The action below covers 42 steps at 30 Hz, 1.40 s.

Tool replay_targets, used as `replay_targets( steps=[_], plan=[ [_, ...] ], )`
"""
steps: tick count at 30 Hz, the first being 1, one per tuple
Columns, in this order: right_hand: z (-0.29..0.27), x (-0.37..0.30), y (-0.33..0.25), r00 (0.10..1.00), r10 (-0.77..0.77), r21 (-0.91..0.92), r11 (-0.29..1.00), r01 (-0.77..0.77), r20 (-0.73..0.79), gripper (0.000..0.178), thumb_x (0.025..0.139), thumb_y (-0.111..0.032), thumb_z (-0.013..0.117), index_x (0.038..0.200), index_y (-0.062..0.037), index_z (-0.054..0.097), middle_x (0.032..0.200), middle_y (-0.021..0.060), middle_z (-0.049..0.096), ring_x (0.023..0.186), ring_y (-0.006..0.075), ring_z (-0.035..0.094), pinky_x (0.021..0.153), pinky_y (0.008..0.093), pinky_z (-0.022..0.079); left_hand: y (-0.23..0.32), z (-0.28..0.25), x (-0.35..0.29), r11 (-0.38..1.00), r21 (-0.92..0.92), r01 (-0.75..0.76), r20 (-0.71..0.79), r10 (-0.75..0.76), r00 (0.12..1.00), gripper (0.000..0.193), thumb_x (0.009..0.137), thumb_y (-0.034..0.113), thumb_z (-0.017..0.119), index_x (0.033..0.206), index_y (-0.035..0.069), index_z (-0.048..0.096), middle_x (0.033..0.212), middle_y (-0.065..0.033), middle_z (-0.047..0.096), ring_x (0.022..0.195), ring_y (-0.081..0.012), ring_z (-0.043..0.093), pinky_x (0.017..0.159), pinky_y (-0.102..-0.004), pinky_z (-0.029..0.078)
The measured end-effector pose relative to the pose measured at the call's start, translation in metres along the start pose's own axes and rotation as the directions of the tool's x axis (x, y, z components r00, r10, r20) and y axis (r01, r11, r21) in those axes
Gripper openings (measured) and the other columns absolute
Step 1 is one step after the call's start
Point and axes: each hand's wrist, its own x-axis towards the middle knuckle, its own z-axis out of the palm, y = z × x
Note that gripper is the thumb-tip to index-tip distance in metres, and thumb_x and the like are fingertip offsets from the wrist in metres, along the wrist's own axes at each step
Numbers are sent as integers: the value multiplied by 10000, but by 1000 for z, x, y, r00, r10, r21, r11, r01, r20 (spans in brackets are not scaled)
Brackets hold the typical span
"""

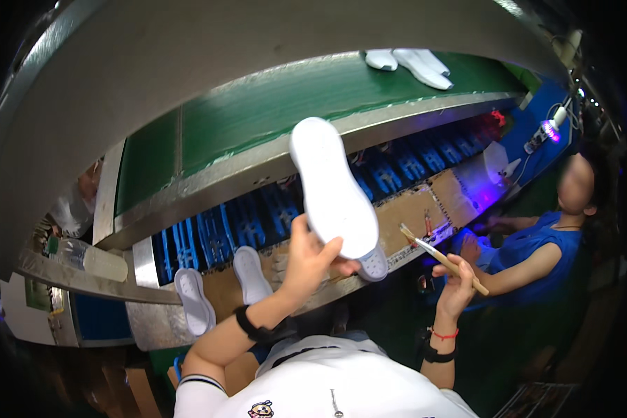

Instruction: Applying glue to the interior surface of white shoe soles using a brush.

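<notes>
My left hand [306, 259] grips a white shoe sole [333, 184] by its lower end, thumb on the face toward me. The sole is tilted up above the bench, its narrower end pointing at the green belt. To the right, my right hand [454, 287] is closed around a brush [430, 249] with a wooden handle. Its bristle end points up and left, apart from the sole. Beyond the held sole's lower end, another white piece with small holes [374, 266] shows in part. Two more white soles, one farther left [195, 301] and one nearer [251, 273], lie on the bench.
A green conveyor belt [237, 122] with a metal edge runs across the far side, carrying several white shoes [418, 66]. Blue racks [247, 223] line the space below it. A clear plastic container [94, 260] stands left. At right sits a person in blue [536, 258] near a purple-lit lamp [550, 130].
</notes>
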Motion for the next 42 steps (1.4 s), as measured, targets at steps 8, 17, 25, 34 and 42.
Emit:
replay_targets(
  steps=[8, 17, 25, 34, 42],
  plan=[
    [-26, 8, -1, 998, 5, -6, 1000, -6, -69, 360, 874, -216, 434, 907, 95, 611, 691, 188, 635, 584, 236, 628, 563, 310, 514, 17, 84, 203, 924, -357, -137, 105, 185, 977, 529, 899, 73, 518, 1243, -121, 167, 1111, -305, 509, 930, -346, 624, 776, -389, 567],
    [8, -26, 34, 955, 215, -44, 977, -210, 204, 355, 889, -172, 419, 898, 122, 619, 735, 212, 652, 617, 252, 653, 588, 307, 546, -97, -69, 5, 773, 606, -189, -126, 327, 937, 655, 761, 83, 686, 1310, 37, 331, 1188, -134, 451, 1049, -212, 484, 880, -320, 426],
    [34, -63, 76, 799, 407, -60, 903, -426, 443, 273, 919, -107, 444, 941, 74, 646, 751, 168, 668, 649, 194, 653, 618, 262, 528, -186, -280, -171, 406, 708, 578, -646, 39, 763, 516, 645, 182, 786, 1054, -20, 545, 870, -152, 585, 823, -283, 561, 748, -388, 439],
    [61, -74, 88, 696, 431, -84, 877, -473, 575, 297, 934, -131, 420, 983, 82, 621, 783, 164, 669, 679, 184, 649, 635, 248, 508, -168, -284, -166, 856, 217, 470, -690, -207, 694, 152, 833, 75, 607, 957, -11, 586, 785, -73, 575, 652, -165, 614, 544, -272, 561],
    [67, -80, 87, 677, 464, -110, 861, -497, 572, 305, 932, -133, 409, 983, 80, 621, 787, 159, 671, 679, 184, 648, 636, 243, 502, -206, -307, -157, 245, 924, 295, -348, 214, 913, 201, 770, 143, 675, 812, -30, 581, 805, -156, 562, 672, -240, 573, 646, -337, 461]
  ],
)
